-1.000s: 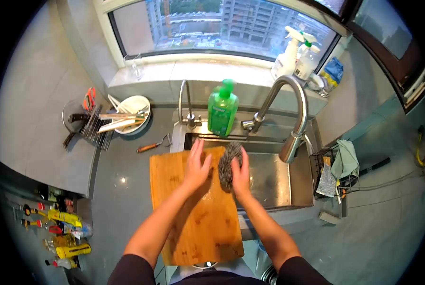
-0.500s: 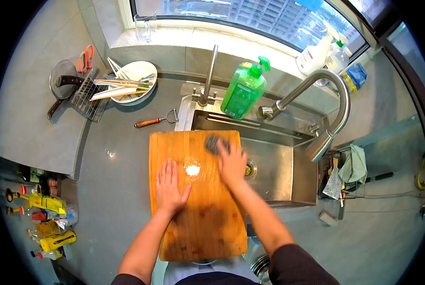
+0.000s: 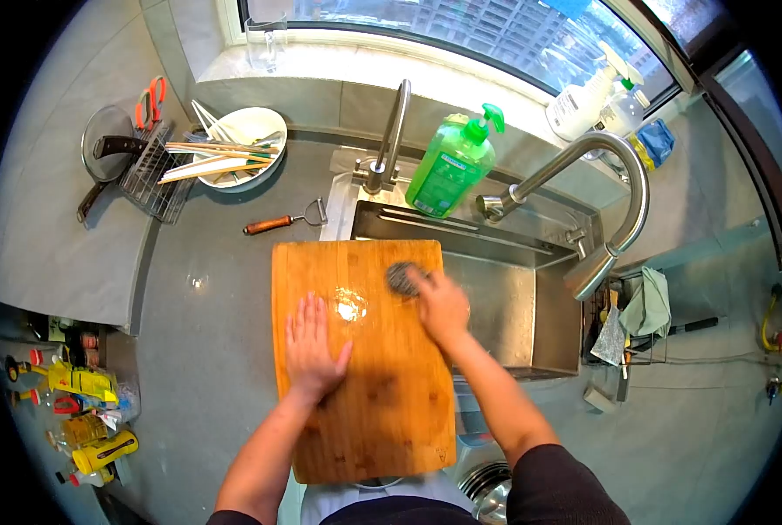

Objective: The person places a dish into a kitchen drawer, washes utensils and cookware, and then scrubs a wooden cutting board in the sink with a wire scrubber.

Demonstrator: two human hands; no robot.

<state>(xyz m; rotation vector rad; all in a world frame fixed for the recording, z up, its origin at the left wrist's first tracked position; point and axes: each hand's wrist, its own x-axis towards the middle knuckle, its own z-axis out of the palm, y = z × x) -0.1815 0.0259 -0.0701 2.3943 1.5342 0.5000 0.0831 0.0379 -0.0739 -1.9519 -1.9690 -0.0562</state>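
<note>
A wooden cutting board lies at the counter's front, its right part overlapping the sink. My left hand rests flat on the board's left half with its fingers stretched out. On the upper right of the board, my right hand holds a grey scouring pad against the wood; this hand is slightly blurred. A wet, shiny patch shows on the board between the two hands.
Behind the board stand a green soap bottle and a curved faucet over the sink. A peeler, a bowl with chopsticks and a wire rack are at the left.
Since the earliest frame, my left hand has settled flat on the board, and the pad has gone from upright between my hands onto the wood. Lately my right hand and the pad moved slightly toward me.
</note>
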